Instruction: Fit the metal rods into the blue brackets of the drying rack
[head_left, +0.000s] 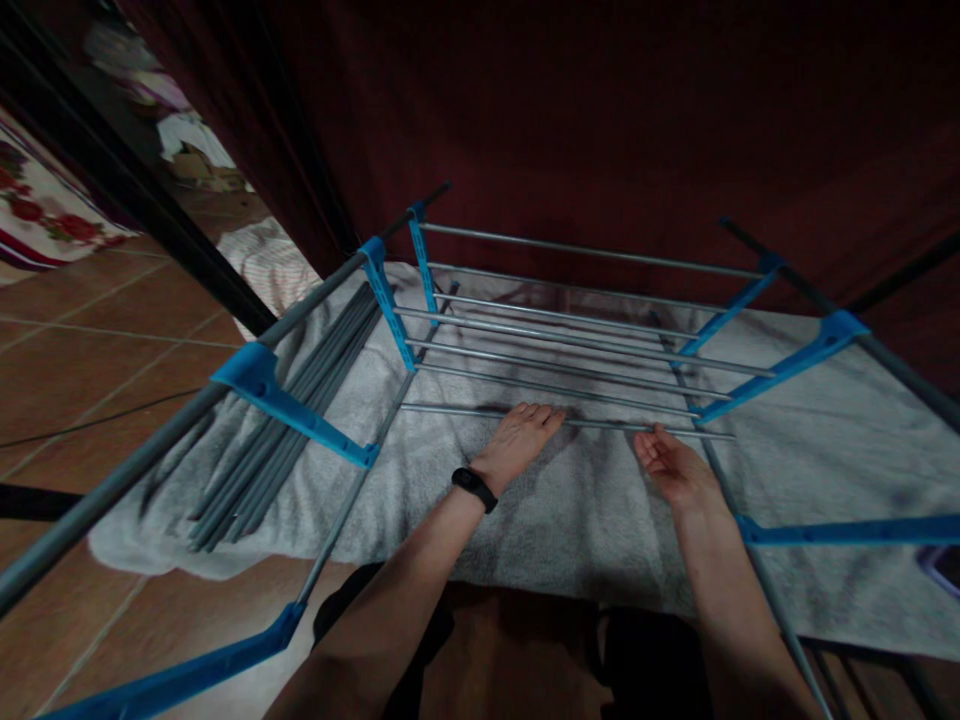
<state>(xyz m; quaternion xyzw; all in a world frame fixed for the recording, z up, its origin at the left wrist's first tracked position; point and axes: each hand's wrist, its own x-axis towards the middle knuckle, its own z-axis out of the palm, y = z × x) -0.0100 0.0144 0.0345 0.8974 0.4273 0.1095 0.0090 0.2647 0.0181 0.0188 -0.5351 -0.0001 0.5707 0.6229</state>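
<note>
Left hand [517, 440] first: it is flat, palm down, fingers straight and together, gripping nothing. The fingertips come right up to the nearest rod [450, 409]. Whether the palm presses the cloth below or floats just over it, I cannot tell. A black wristband [474, 489] sits on that wrist.

Over to the right hand [675, 465]: also spread, palm turned up and inward, and the fingertips meet the same rod further along. Neither hand is wrapped around it.

That rod is the front rail of a row of thin grey bars running across the drying rack [315, 300], which stands low in front of the person. There is clear room between the two hands, and narrower gaps between the bars beyond them.

Blue brackets [289, 400] angle up at both sides and hold the bars to the frame. On the left, a bundle of grey bars [315, 390] lies folded down along the side rail. On the right, a blue strut crosses just beside the right forearm, so it is tight there.

Under everything lies a white towel [585, 530]. Its near edge stops short of the person's knees, and its left edge curls onto the brown tiled floor [90, 350].

The floor opens out wide to the left, crossed only by a thin black cable [75, 425]. Straight behind the rack hangs a dark red curtain [600, 120], closing off that side. Far left, a floral fabric [37, 210] shows past a dark post.
</note>
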